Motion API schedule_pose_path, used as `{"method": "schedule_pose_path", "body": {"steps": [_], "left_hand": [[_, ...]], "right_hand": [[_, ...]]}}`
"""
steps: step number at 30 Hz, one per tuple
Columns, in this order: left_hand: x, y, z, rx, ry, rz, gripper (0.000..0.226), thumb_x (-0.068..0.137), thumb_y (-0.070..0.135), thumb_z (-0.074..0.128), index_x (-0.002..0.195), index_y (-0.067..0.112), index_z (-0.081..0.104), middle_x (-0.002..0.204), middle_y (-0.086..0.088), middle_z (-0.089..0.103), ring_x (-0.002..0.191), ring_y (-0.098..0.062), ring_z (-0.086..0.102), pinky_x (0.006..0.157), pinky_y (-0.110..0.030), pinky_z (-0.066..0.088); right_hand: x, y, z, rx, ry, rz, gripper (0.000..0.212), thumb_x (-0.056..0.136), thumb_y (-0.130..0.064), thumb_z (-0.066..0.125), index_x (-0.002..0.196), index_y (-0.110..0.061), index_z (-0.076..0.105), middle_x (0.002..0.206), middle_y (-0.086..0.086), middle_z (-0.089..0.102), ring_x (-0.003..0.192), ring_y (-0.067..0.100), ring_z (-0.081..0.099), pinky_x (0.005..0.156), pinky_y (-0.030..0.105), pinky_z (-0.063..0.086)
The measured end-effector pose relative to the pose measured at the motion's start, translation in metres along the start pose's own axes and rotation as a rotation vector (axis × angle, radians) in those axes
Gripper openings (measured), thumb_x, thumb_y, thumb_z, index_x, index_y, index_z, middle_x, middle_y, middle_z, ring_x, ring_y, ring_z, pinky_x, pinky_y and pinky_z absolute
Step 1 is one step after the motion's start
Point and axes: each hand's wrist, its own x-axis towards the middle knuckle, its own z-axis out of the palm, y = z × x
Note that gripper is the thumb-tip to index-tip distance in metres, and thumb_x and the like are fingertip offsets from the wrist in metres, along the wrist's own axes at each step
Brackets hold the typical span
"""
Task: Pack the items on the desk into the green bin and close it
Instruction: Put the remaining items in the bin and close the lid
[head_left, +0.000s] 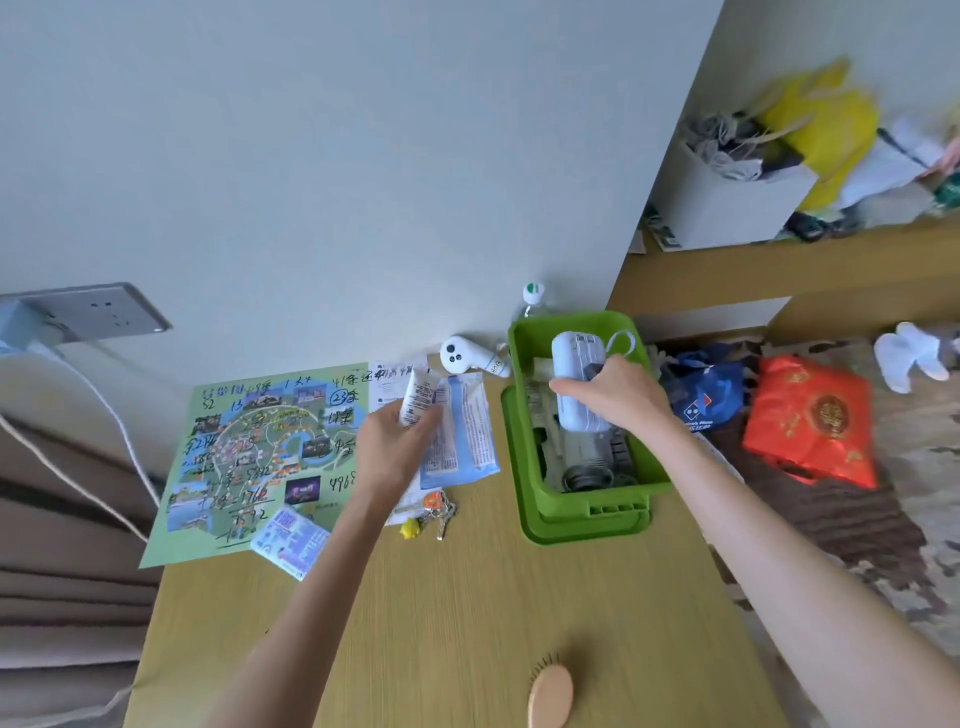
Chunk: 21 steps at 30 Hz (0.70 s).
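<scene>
Left hand (402, 441) is gripping a white printed squeeze tube (420, 396) over the blue sachets on the wooden counter (467, 597), print too blurry to read. Right hand (615, 397) is holding a pale blue oblong case (576, 379) inside the green plastic bin (587, 499); I'd be laying it flat so the lid shuts.

You're facing a plain pale wall (363, 156) in soft daylight. A grey socket plate (98, 312) sits on it off the worktop's far-left corner, with a white cable (119, 415) hanging down. The light wood-grain worktop (467, 597) butts against that wall. Past its left edge, beige pleated fabric (62, 597). Past its right edge, a wooden shelf (779, 265) and patterned bedding (883, 519).
</scene>
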Motion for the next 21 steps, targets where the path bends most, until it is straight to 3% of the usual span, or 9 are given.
{"method": "schedule_pose_path", "body": {"steps": [5, 8, 13, 17, 21], "left_hand": [[0.02, -0.003, 0.025, -0.033, -0.054, -0.016, 0.039, 0.088, 0.03, 0.066, 0.063, 0.004, 0.049, 0.055, -0.004, 0.044, 0.051, -0.016, 0.035, 0.051, -0.03, 0.027], [0.025, -0.006, 0.036, -0.028, -0.056, -0.013, 0.042, 0.089, 0.032, 0.066, 0.074, -0.006, 0.054, 0.059, -0.007, 0.049, 0.054, -0.017, 0.039, 0.052, -0.031, 0.029], [0.029, -0.009, 0.048, 0.021, -0.055, 0.027, 0.039, 0.09, 0.035, 0.064, 0.067, 0.006, 0.053, 0.052, 0.001, 0.048, 0.046, -0.013, 0.039, 0.048, -0.028, 0.033], [0.029, -0.007, 0.055, 0.025, -0.059, 0.046, 0.029, 0.091, 0.037, 0.063, 0.065, 0.025, 0.056, 0.048, 0.014, 0.056, 0.041, -0.001, 0.045, 0.044, -0.02, 0.037], [0.028, -0.004, 0.059, 0.011, -0.063, 0.044, 0.021, 0.091, 0.037, 0.063, 0.074, 0.025, 0.061, 0.057, 0.01, 0.061, 0.049, -0.006, 0.05, 0.05, -0.03, 0.043]], "right_hand": [[0.028, 0.011, 0.045, -0.163, -0.102, 0.044, 0.06, 0.071, -0.068, 0.065, 0.088, -0.012, 0.055, 0.094, 0.001, 0.063, 0.085, 0.024, 0.065, 0.065, 0.029, 0.045], [0.031, 0.016, 0.068, -0.244, -0.103, 0.052, 0.057, 0.075, -0.064, 0.066, 0.1, -0.013, 0.059, 0.103, 0.004, 0.065, 0.097, 0.026, 0.065, 0.07, 0.029, 0.043], [0.03, 0.02, 0.076, -0.271, -0.047, 0.001, 0.056, 0.083, -0.041, 0.065, 0.124, -0.006, 0.05, 0.12, 0.011, 0.061, 0.104, 0.03, 0.062, 0.07, 0.031, 0.04], [0.041, 0.023, 0.054, -0.173, 0.15, -0.085, 0.054, 0.087, -0.043, 0.063, 0.121, -0.006, 0.045, 0.118, 0.012, 0.055, 0.102, 0.03, 0.059, 0.07, 0.035, 0.046], [0.061, 0.021, 0.038, -0.108, 0.166, -0.075, 0.068, 0.087, -0.047, 0.065, 0.128, 0.0, 0.039, 0.125, 0.016, 0.052, 0.111, 0.032, 0.056, 0.079, 0.039, 0.05]]}}
